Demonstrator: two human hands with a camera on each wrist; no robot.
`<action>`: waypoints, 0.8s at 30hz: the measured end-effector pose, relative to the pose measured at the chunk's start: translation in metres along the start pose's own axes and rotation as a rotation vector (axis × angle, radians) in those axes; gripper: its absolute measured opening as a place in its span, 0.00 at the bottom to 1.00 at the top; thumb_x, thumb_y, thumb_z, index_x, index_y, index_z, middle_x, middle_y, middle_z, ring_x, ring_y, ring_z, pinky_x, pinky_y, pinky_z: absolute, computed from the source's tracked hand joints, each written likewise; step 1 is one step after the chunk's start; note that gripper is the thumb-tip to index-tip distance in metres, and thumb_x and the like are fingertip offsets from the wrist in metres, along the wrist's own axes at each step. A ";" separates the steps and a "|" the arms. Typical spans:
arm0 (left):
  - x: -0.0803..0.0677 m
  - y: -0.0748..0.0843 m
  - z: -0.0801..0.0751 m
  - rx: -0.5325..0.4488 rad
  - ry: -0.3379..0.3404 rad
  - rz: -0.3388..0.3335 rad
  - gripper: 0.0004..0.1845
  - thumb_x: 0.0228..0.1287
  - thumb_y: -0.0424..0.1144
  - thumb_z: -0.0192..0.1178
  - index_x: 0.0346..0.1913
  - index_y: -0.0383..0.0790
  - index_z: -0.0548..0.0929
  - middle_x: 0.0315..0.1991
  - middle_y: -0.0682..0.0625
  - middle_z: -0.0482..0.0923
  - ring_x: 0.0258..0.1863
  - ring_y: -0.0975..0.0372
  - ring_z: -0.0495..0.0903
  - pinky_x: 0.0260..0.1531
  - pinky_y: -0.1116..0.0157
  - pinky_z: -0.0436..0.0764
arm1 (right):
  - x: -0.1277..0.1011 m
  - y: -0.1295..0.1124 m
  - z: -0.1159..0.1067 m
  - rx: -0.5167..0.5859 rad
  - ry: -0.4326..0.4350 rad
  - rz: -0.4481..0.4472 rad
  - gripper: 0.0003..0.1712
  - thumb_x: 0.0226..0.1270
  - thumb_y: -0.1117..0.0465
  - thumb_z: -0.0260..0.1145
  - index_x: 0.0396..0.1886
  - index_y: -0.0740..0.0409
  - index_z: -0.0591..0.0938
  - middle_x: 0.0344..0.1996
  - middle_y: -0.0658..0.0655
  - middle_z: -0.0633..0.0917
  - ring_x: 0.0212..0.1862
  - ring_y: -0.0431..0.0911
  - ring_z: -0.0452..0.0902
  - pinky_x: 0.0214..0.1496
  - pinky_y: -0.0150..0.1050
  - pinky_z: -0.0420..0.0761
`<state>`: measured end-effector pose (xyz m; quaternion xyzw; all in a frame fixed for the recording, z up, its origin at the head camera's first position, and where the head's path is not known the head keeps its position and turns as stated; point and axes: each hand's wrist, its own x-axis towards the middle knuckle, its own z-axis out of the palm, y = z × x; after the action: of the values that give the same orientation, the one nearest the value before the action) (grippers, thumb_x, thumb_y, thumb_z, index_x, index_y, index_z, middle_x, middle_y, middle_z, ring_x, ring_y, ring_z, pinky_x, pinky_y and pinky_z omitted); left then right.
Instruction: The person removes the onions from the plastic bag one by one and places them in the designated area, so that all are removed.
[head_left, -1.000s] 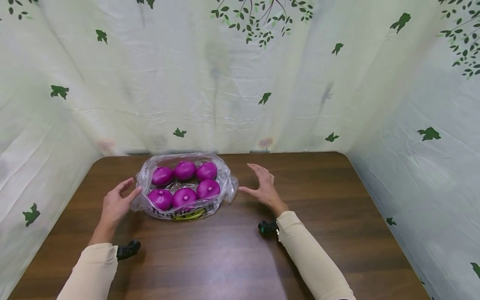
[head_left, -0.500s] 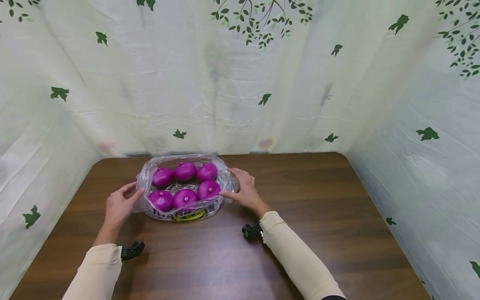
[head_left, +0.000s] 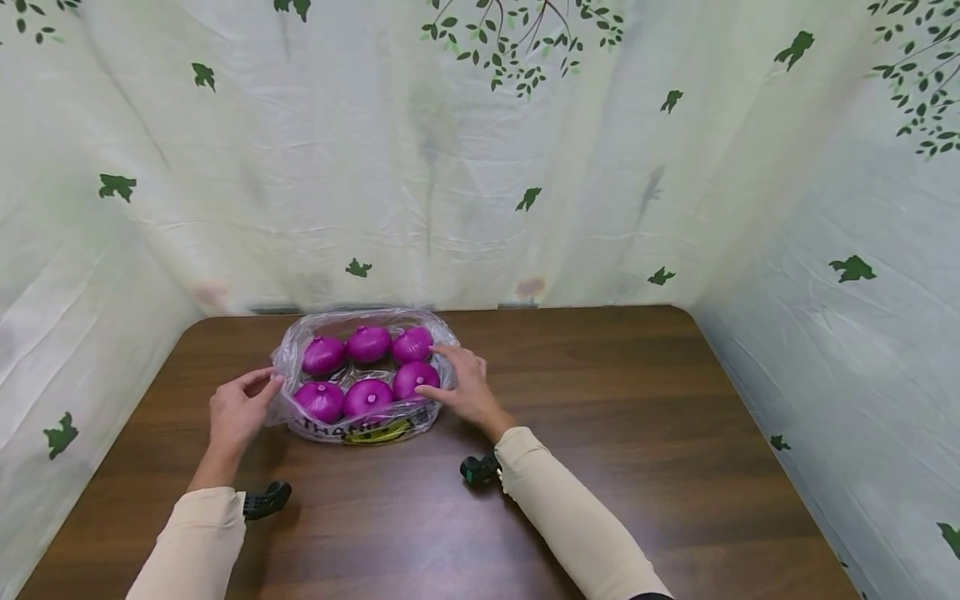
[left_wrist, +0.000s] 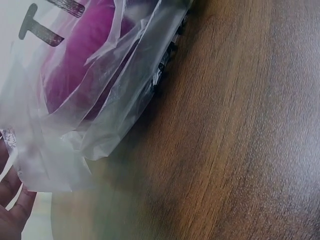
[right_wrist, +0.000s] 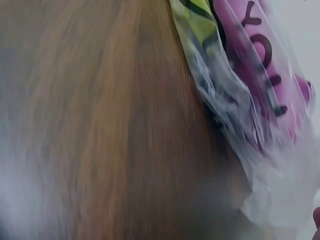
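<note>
A clear plastic bag (head_left: pixel 408 408) with dark lettering and a yellow-green print lies toward the table's far left. Inside it, several glossy purple onions (head_left: pixel 367 397) sit in two rows, their tops showing through the bag's wide mouth. My left hand (head_left: pixel 236 417) pinches the loose plastic at the bag's left end; thumb and fingers (left_wrist: pixel 20 205) meet its edge in the left wrist view. Over the right end my right hand (head_left: pixel 468 390) spreads thumb and fingers, the tips overlapping the two rightmost onions. Only a sliver of that hand enters the right wrist view.
The brown wooden table (head_left: pixel 615 433) extends to the right and in front of the bag. A pale curtain (head_left: pixel 480 167) with green leaf prints hangs behind and along both sides. Black wrist devices (head_left: pixel 267 500) sit under both forearms.
My right hand has come in from the right, reaching the bag's right end and then over the rightmost onions. The left thumb and fingers have drawn closer together on the plastic.
</note>
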<state>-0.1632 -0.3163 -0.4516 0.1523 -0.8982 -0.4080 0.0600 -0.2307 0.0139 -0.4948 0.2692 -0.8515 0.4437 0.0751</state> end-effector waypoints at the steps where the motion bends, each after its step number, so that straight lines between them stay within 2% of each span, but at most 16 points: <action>1: 0.000 0.000 0.000 0.002 0.004 -0.003 0.29 0.73 0.51 0.50 0.62 0.29 0.73 0.57 0.30 0.73 0.54 0.42 0.71 0.46 0.54 0.73 | 0.000 -0.002 0.001 0.000 -0.002 0.003 0.39 0.53 0.51 0.76 0.63 0.58 0.74 0.61 0.57 0.76 0.64 0.51 0.67 0.60 0.50 0.57; 8: 0.000 0.002 0.001 0.000 0.015 -0.006 0.27 0.74 0.51 0.48 0.61 0.30 0.75 0.55 0.31 0.74 0.52 0.45 0.72 0.43 0.58 0.71 | 0.002 -0.009 0.010 -0.013 -0.008 0.038 0.38 0.54 0.50 0.75 0.63 0.57 0.74 0.60 0.56 0.77 0.64 0.49 0.68 0.63 0.50 0.56; 15: 0.001 0.002 0.001 -0.009 0.019 -0.023 0.26 0.74 0.50 0.47 0.61 0.31 0.75 0.57 0.32 0.74 0.53 0.45 0.71 0.41 0.61 0.71 | 0.003 -0.012 0.016 -0.034 -0.037 0.086 0.37 0.55 0.49 0.75 0.63 0.56 0.74 0.59 0.55 0.78 0.61 0.49 0.70 0.66 0.57 0.51; 24: 0.002 0.004 0.000 -0.014 0.029 -0.021 0.25 0.74 0.49 0.48 0.60 0.33 0.77 0.52 0.33 0.76 0.47 0.50 0.73 0.35 0.65 0.70 | 0.004 -0.015 0.018 -0.065 -0.063 0.143 0.37 0.55 0.49 0.74 0.63 0.54 0.74 0.59 0.55 0.77 0.60 0.48 0.71 0.64 0.54 0.52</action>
<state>-0.1659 -0.3145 -0.4486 0.1673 -0.8927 -0.4125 0.0699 -0.2244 -0.0092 -0.4937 0.2189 -0.8845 0.4113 0.0253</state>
